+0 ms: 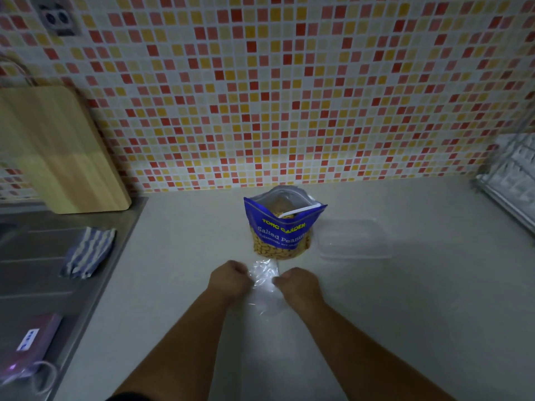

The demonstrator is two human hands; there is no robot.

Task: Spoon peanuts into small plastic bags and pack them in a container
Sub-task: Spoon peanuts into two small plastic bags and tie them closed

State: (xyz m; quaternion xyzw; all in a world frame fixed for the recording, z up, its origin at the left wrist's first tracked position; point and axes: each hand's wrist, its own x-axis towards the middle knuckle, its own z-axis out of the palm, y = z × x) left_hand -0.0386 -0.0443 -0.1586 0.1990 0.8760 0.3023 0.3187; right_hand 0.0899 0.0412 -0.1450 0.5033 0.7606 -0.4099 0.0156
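Observation:
A blue bag of salted peanuts stands upright and open on the pale counter, with a white spoon handle sticking out of its mouth. To its right sits a clear plastic container, without a lid. In front of the peanut bag, a small clear plastic bag is pinched between my two hands. My left hand grips its left edge and my right hand grips its right edge. More clear plastic lies flat on the counter between my forearms.
A wooden cutting board leans on the tiled wall at the left. A steel sink drainboard holds a striped cloth and a purple box. A wire dish rack stands at the right.

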